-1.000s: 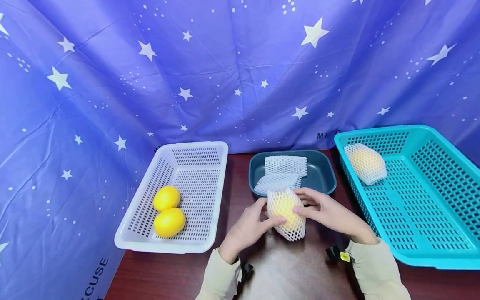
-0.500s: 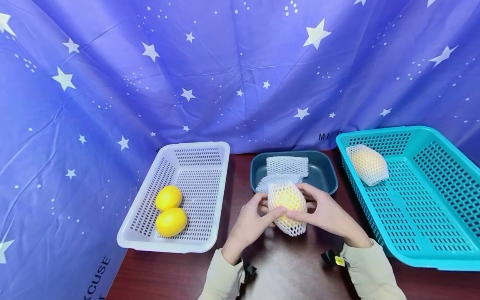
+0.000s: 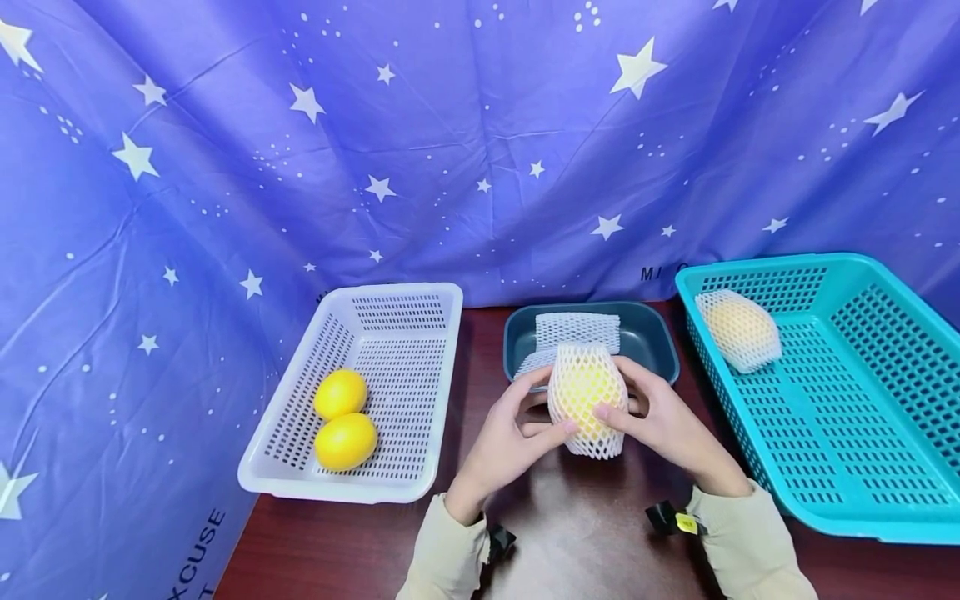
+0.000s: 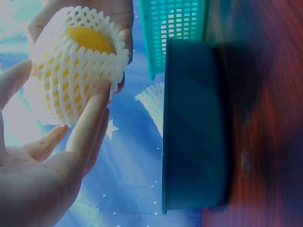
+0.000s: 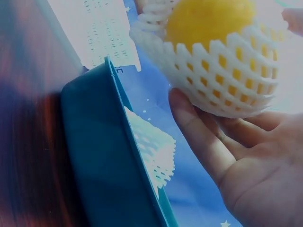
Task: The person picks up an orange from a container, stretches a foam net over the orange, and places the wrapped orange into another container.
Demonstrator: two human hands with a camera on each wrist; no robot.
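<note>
Two hands, the left hand (image 3: 504,439) and the right hand (image 3: 666,422), grasped a yellow fruit (image 5: 210,21) between them, in its white foam net (image 5: 229,80), on the near side of the dark tray (image 3: 648,346). Compared with half a second earlier, it stood straighter and slightly farther right, with the thumbs (image 3: 617,417) apart rather than meeting. Both wrist views showed its end bare at the net's opening, so the sleeving looked well advanced, perhaps needing only adjustment.
</note>
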